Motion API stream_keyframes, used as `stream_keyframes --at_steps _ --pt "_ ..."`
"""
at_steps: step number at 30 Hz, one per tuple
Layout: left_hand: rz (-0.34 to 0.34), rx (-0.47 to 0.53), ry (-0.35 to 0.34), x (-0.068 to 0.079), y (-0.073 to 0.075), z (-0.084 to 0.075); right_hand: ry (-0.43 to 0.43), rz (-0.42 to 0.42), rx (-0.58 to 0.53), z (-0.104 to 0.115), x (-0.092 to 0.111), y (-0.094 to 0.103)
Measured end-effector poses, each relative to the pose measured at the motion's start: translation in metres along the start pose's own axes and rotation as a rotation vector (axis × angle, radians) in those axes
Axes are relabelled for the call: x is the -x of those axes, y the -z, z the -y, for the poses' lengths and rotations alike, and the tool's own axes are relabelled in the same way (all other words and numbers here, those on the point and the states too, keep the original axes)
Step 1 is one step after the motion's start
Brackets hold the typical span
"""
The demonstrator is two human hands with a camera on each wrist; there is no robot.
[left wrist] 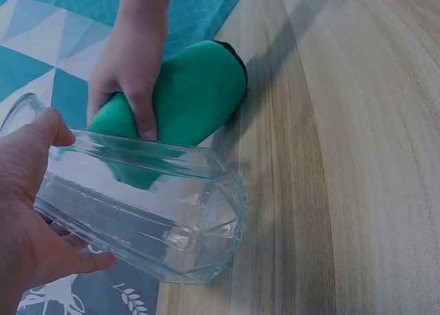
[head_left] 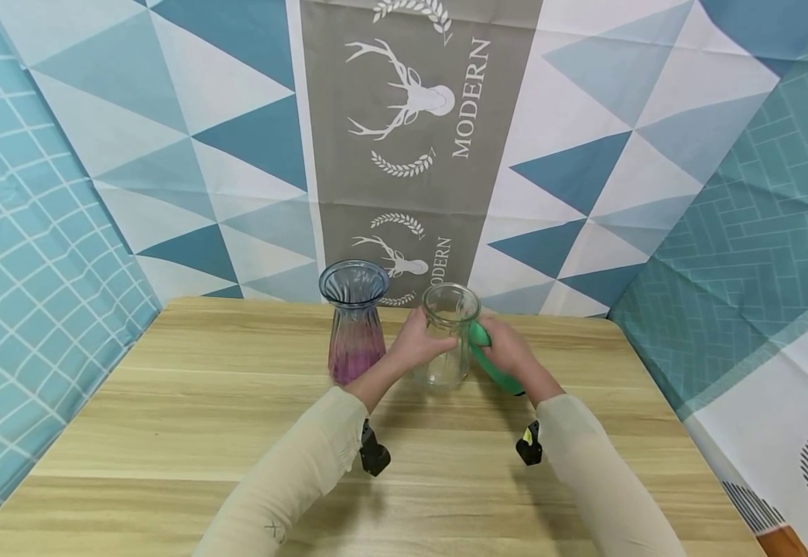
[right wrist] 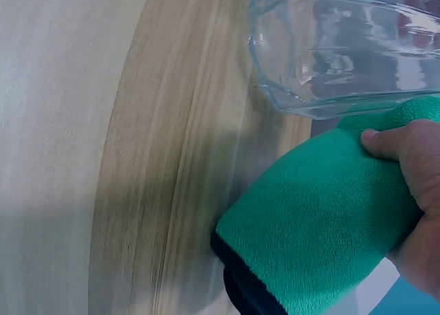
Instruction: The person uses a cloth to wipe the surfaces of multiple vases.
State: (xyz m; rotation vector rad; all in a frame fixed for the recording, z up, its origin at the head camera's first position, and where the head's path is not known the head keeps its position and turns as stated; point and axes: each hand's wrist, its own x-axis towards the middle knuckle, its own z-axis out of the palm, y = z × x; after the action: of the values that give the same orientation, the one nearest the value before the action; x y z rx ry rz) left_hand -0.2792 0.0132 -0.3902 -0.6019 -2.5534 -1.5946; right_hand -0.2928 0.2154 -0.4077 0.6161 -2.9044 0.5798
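A clear glass vase (head_left: pixel 448 371) stands near the back of the table, and my left hand (head_left: pixel 420 344) grips it round its upper part. In the left wrist view the thumb of that hand (left wrist: pixel 31 212) lies on one side of the glass (left wrist: pixel 158 212) and the fingers on the other. My right hand (head_left: pixel 511 352) holds a folded green cloth (head_left: pixel 498 371) with a dark edge, close against the vase's right side. The thumb presses on the cloth (right wrist: pixel 316 212) in the right wrist view. Part of the right hand's fingers is hidden behind the cloth.
Left of my left hand stands a ribbed glass vase (head_left: pixel 357 333), bluish at the rim and purple at the base. The wooden table (head_left: pixel 188 433) reaches back to a patterned cloth wall (head_left: pixel 251 193). Black wrist mounts (head_left: pixel 374 452) hang below both forearms.
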Motion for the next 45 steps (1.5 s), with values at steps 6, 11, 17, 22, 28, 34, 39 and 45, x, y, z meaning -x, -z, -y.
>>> stream_keyframes --at_steps 6,11,17,22,28,34,39,45 --pt "0.013 -0.004 0.016 0.000 0.001 0.001 0.004 0.065 0.142 0.000 0.002 -0.005" --pt "0.026 0.020 -0.007 -0.001 0.001 0.002 0.001 0.098 0.189 -0.004 0.003 -0.011" --pt "0.032 0.031 -0.019 -0.001 0.001 0.002 -0.007 0.108 0.176 -0.005 0.006 -0.014" --pt "0.034 0.031 -0.017 -0.001 0.001 0.001 -0.036 0.094 0.119 -0.005 0.006 -0.009" --pt "0.021 0.029 -0.011 0.000 0.002 0.000 -0.145 -0.028 -0.066 -0.003 0.000 0.002" --pt "0.025 0.007 0.013 0.000 0.002 -0.001 -0.208 -0.147 -0.209 0.004 -0.006 0.015" --pt "0.028 0.000 0.001 0.000 0.003 -0.001 -0.183 -0.182 -0.256 0.009 -0.008 0.018" --pt "0.034 0.014 -0.004 -0.001 0.002 0.000 -0.176 -0.183 -0.280 0.012 -0.009 0.016"
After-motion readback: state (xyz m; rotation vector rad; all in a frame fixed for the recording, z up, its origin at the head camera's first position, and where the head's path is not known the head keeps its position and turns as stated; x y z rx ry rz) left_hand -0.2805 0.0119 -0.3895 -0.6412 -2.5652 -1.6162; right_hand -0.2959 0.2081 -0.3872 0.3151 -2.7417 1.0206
